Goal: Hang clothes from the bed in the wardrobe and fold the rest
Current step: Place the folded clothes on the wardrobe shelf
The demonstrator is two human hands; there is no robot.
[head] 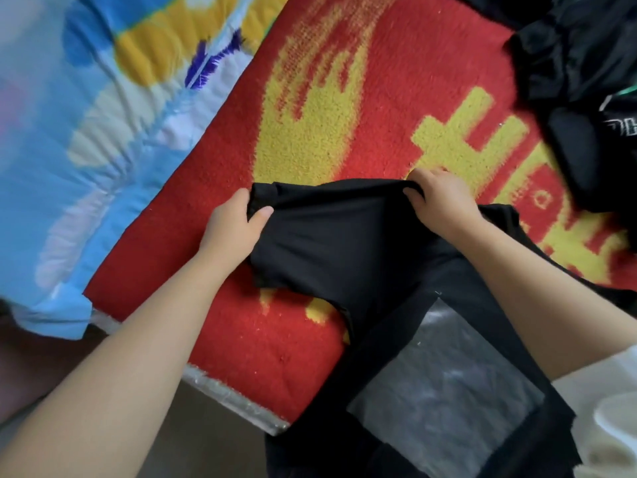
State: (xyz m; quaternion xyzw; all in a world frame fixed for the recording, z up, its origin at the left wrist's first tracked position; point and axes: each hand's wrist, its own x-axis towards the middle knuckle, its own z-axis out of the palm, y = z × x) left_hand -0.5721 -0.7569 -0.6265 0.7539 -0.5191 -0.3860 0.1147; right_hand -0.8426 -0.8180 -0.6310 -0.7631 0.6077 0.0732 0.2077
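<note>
Both forearms reach up the frame to a black shirt [344, 236] at centre. Left hand [234, 225] pinches its left corner, thumb over cloth; right hand [439, 198] clamps the right corner. Between them the held edge runs left to right across the blanket [213, 160], the printed body trailing to lower right. More dark clothes [586, 81] sit upper right.

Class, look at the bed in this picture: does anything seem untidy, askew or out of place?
Yes. A heap of black clothes lies crumpled at the far right of the red blanket, unfolded. The black T-shirt that both hands hold hangs partly over the bed's edge.
</note>
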